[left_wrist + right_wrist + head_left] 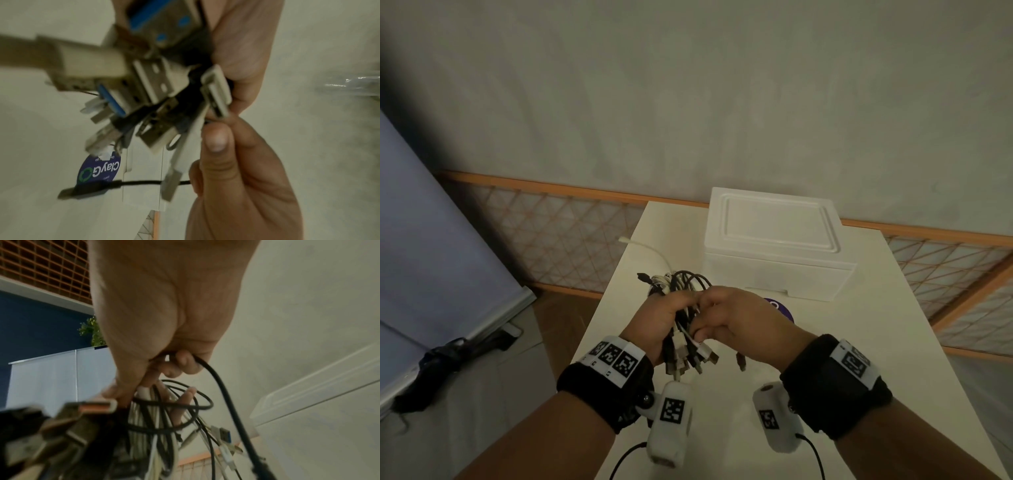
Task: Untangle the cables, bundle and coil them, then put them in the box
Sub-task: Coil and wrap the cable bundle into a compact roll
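Cables (pixel 681 318) bundle in both hands, long axis near-far, plugs toward wearer.

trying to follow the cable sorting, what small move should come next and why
Probably draw the black cable sideways out of the bundle. The right hand already pinches that one strand, while the left hand grips the rest, loops and plugs mixed together. The white box on the table has its lid on.

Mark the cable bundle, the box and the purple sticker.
cable bundle (pixel 681 284): head view, looped black and white cords above the hands.
box (pixel 774 222): head view, closed lid.
purple sticker (pixel 98 168): left wrist view, its printed face.
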`<action>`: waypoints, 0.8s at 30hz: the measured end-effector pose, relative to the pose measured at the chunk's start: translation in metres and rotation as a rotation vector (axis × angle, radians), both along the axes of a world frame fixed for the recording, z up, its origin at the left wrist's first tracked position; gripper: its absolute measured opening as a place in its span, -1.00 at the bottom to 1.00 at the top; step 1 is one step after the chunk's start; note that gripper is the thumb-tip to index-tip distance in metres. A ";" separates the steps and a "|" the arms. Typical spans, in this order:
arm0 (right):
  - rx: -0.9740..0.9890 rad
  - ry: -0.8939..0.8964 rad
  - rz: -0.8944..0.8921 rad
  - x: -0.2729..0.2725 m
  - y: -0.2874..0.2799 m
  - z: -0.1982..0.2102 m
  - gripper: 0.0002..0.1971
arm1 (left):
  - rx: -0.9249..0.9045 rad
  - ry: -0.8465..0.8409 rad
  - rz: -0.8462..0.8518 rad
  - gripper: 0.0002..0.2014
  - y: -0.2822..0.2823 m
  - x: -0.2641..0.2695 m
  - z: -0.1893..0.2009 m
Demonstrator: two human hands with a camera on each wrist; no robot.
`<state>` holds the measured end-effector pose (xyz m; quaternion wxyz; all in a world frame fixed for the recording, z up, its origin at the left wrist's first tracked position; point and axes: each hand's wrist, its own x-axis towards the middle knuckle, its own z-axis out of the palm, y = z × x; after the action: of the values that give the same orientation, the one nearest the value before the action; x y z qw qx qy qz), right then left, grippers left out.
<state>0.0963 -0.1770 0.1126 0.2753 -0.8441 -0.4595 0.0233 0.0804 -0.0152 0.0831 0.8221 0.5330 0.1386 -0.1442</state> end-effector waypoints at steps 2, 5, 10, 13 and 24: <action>0.093 -0.004 -0.026 -0.003 0.002 -0.005 -0.72 | -0.086 0.007 -0.032 -0.66 0.002 0.000 -0.003; 0.235 0.011 -0.087 -0.006 0.004 -0.010 -0.76 | -0.221 -0.067 -0.113 -0.41 -0.001 -0.004 -0.003; 0.272 0.146 -0.219 -0.005 0.005 -0.010 -0.57 | -0.095 -0.270 -0.288 -0.04 0.000 -0.012 0.000; 0.259 0.231 -0.276 -0.006 0.007 -0.004 -0.51 | 0.051 -0.325 -0.365 -0.06 0.000 -0.019 0.002; 0.158 0.685 -0.257 -0.006 0.006 0.011 -0.34 | 0.215 -0.289 -0.685 -0.44 0.006 -0.032 0.003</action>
<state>0.0907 -0.1714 0.1234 0.4783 -0.8142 -0.2316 0.2341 0.0487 -0.0089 0.0860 0.6766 0.6466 -0.1506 -0.3186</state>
